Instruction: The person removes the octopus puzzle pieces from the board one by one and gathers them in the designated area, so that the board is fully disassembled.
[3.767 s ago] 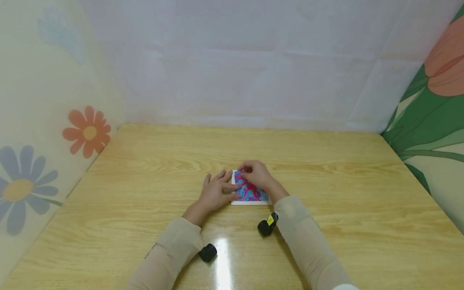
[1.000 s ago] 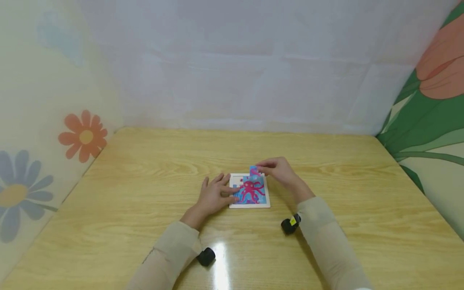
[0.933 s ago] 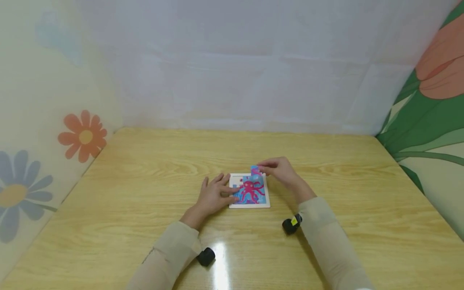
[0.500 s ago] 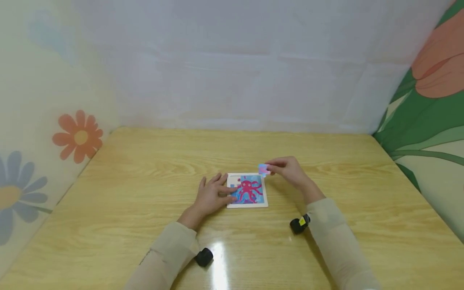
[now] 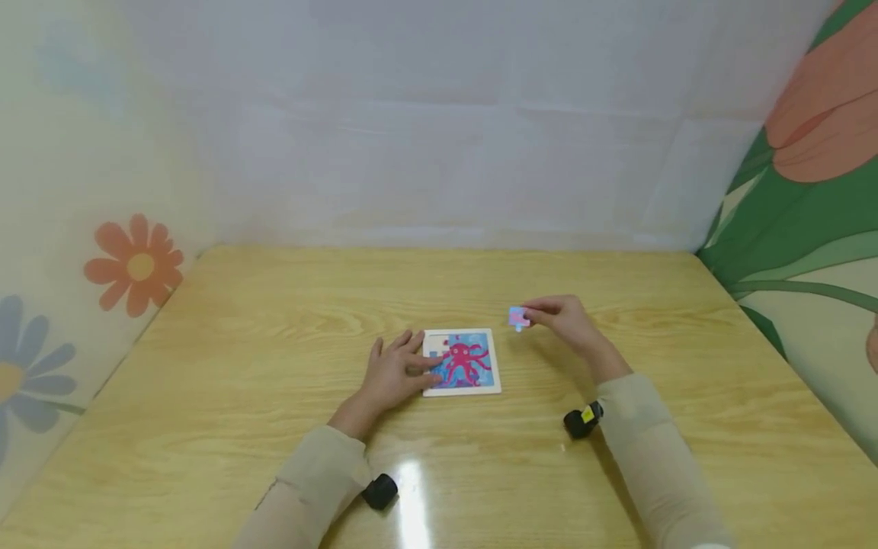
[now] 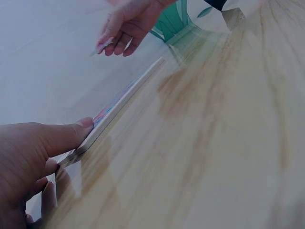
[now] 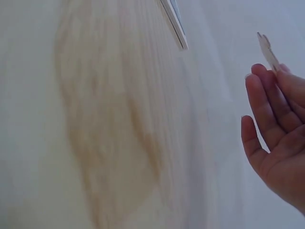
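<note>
A jigsaw puzzle (image 5: 469,362) with a pink octopus on blue lies in a white-rimmed tray on the table. Pale backing shows in its upper left corner. My left hand (image 5: 394,374) rests at the tray's left side, fingers spread, with the thumb and a finger over the picture. In the left wrist view, the thumb (image 6: 69,136) presses the tray's edge. Right of the tray, my right hand (image 5: 565,320) pinches a blue and pink puzzle piece (image 5: 518,317) between thumb and finger, raised above the wood. The right wrist view has this piece (image 7: 268,51) nearly edge-on.
The wooden table (image 5: 309,305) reaches back to a white cloth (image 5: 439,152). Flower-painted walls stand at left and right. A black wrist camera (image 5: 380,492) is on the left sleeve and another camera (image 5: 581,422) on the right.
My right hand lifted the piece from the puzzle's top left part and carried it right, past the tray's edge. My left hand has stayed on the tray.
</note>
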A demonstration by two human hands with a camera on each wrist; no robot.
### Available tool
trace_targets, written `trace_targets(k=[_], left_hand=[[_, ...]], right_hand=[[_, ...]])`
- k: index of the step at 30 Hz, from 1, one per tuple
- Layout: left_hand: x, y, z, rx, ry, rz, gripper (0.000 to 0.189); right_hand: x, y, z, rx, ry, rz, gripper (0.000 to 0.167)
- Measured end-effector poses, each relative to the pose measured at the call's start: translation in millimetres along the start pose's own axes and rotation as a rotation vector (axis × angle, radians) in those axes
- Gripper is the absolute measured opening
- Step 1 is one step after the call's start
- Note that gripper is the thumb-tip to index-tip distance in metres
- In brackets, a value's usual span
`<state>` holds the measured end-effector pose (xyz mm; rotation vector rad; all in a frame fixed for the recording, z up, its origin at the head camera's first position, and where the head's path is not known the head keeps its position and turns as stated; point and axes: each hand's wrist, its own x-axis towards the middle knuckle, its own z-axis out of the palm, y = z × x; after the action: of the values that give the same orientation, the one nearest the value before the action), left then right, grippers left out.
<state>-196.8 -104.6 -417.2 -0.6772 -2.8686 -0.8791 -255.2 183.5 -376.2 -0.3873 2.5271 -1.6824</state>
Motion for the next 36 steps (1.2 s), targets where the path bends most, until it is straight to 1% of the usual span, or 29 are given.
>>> trace_targets(k=[4, 11, 13, 22, 33, 36], left_hand=[[-0.5, -0.5, -0.1, -0.009, 0.003, -0.001, 0.035], [-0.8, -1.8, -0.8, -0.016, 0.009, -0.002, 0.035], [-0.3, -2.1, -0.7, -0.016, 0.009, -0.001, 0.035], [1.4, -2.9, 0.0, -0.015, 0.02, 0.007, 0.036], [1.5, -1.8, 0.9, -0.011, 0.014, 0.008, 0.035], [2.3, -1.4, 1.6, -0.016, 0.012, 0.01, 0.035]], right_hand=[[1.3, 5, -7, 0.027, 0.006, 0.011, 0.026], [6.5, 14, -20, 0.144, 0.011, 0.051, 0.028], [7.6, 17, -23, 0.166, 0.019, 0.052, 0.029], [12.1, 23, -35, 0.163, 0.048, 0.105, 0.03], [14.5, 34, -48, 0.159, 0.074, 0.124, 0.031], [14.2, 36, -52, 0.161, 0.095, 0.146, 0.031]])
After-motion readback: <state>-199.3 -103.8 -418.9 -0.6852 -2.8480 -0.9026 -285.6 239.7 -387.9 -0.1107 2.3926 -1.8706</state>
